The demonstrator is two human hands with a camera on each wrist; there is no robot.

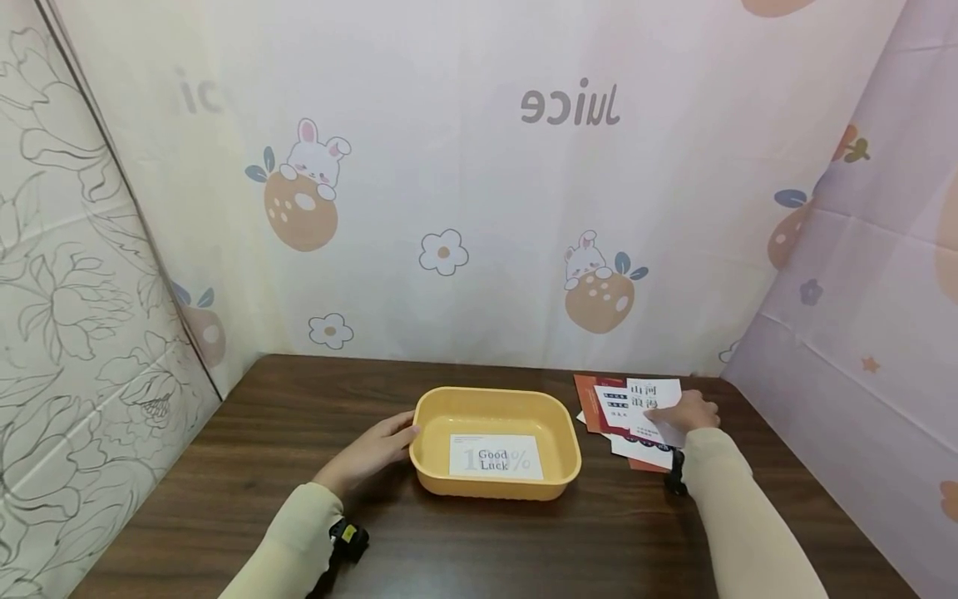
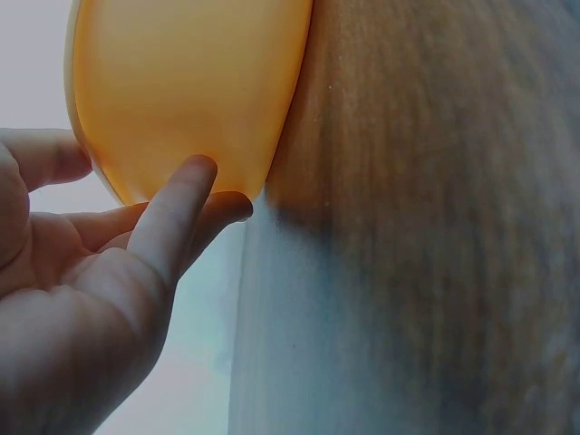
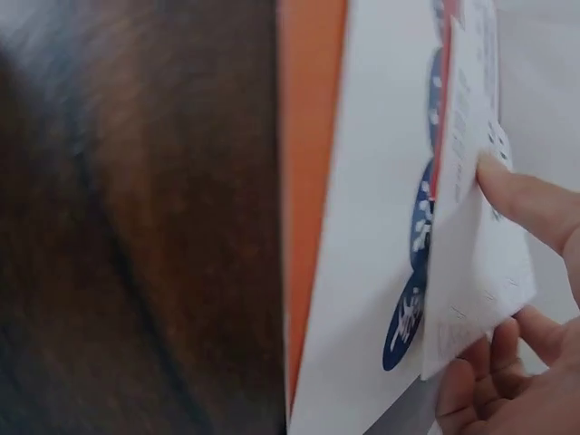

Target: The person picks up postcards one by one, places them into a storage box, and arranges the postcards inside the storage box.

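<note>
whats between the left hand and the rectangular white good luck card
The left wall of the rounded rectangular yellow plastic tray and a strip of its bare floor lie between the left hand and the white card, as the head view shows.

Tray (image 1: 490, 490) against left fingers (image 2: 186, 195): yellow. Upper card (image 3: 471, 263) in right fingers (image 3: 505, 349): white, dark-lettered. Lower card (image 3: 367, 208) beside them: white, navy ovals. Tabletop (image 1: 479, 549) below: brown wood grain.

I have the left hand (image 1: 382, 443) out ahead, fingers (image 2: 174, 208) mostly straight; my right hand (image 1: 692, 412) pinches, thumb (image 3: 530, 201) opposite curled fingers (image 3: 476, 385).
</note>
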